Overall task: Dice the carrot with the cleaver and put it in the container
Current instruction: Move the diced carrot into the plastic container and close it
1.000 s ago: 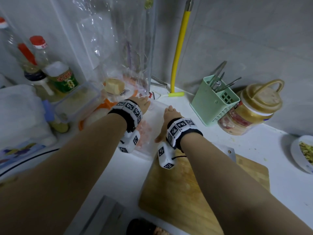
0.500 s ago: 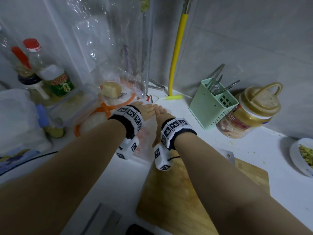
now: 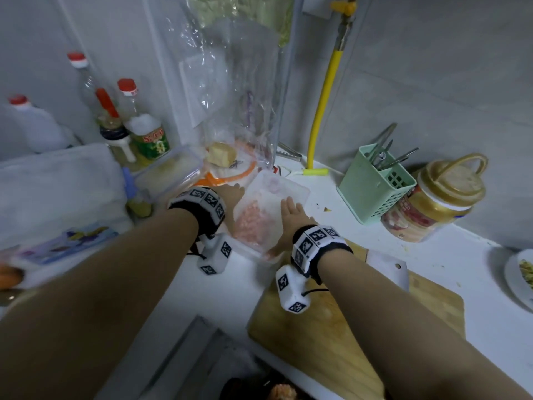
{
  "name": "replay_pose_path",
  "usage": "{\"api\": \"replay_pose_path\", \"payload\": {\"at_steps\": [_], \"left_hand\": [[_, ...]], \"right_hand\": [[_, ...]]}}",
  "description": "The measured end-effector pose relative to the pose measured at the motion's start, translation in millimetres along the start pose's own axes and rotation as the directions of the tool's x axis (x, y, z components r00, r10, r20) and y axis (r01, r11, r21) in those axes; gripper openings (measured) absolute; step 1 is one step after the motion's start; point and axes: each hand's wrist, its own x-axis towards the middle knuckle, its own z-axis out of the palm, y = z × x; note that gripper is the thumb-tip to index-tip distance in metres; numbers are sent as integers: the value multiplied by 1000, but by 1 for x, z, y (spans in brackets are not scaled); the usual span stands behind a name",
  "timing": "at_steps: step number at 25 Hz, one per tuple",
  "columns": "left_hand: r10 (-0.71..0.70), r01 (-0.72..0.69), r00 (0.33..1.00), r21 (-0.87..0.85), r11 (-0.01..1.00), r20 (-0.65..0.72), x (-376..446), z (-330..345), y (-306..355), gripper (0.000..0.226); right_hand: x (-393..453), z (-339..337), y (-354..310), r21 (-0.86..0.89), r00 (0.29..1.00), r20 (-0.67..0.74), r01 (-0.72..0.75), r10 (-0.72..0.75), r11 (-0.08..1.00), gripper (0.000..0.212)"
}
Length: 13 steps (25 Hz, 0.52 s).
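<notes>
**Both hands at the lidded container of diced carrot**

At the far left of the white bench (image 3: 331, 226) sits a folded white cloth (image 3: 57, 186), with red-capped clear bottles (image 3: 127, 111) standing against the wall behind it. Next comes a clear rectangular plastic box (image 3: 167, 171), and behind that a tall crumpled clear plastic bag (image 3: 230, 90) hangs down over a pale yellow block (image 3: 222, 153) and an orange ring (image 3: 230, 176).

The left hand (image 3: 232, 194) lies along the left edge of the clear rectangular plastic container (image 3: 291, 192), fingers stretched out; whether they curl round the rim I cannot tell. The diced carrot (image 3: 253, 222), a pinkish-orange heap, shows through the translucent top at the near end of the container. The right hand (image 3: 291, 215) rests flat on that top, fingers straight, not gripping.

Both wrists carry black bands with white marker cubes. A yellow hose (image 3: 323, 105) runs down the wall corner just behind the container. Nearer the camera, the wooden chopping board (image 3: 346, 342) lies under the right forearm, and the steel cleaver (image 3: 389, 267) rests at its far edge, partly hidden by that arm. Farther right stand a pale green utensil caddy (image 3: 375, 192), a gold-lidded jar (image 3: 438, 200) and, at the frame's edge, a white plate (image 3: 516, 281).
</notes>
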Motion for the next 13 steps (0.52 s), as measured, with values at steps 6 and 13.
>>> {"api": "replay_pose_path", "payload": {"at_steps": [6, 13], "left_hand": [[-105, 121, 978, -82, 989, 183, 4, 57, -2, 66], [-91, 133, 967, -166, 977, 239, 5, 56, -10, 74]], "right_hand": [[8, 7, -11, -217, 985, 64, -143, 160, 966, 142], [14, 7, -9, -80, 982, 87, -163, 170, 983, 150]]}}
